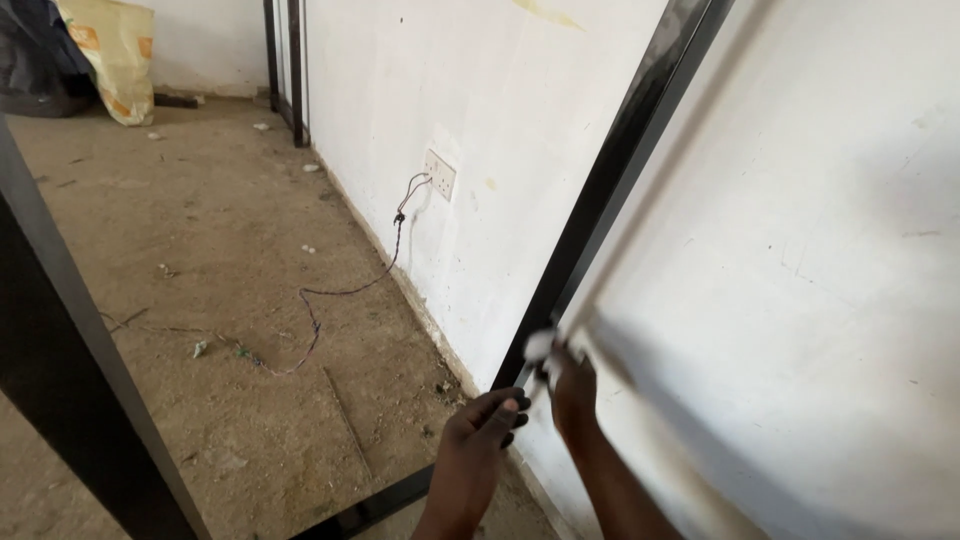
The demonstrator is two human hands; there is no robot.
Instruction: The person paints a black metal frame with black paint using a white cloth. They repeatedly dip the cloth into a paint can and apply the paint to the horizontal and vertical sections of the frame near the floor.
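Observation:
A black metal frame bar (610,180) leans against the white wall (520,130), running from upper right down to the floor. My left hand (480,440) rests with curled fingers against the bar's lower part. My right hand (572,390) is closed around a small white cloth or wad (541,347) pressed against the bar. A pale blurred strip (660,200) runs up alongside the bar from my right hand; what it is I cannot tell.
A wall socket (439,173) has a thin wire (330,300) trailing across the dusty concrete floor (220,250). Another black frame member (60,340) stands at the left, and a bottom bar (370,510) lies by my hands. A sack (110,50) sits far back left.

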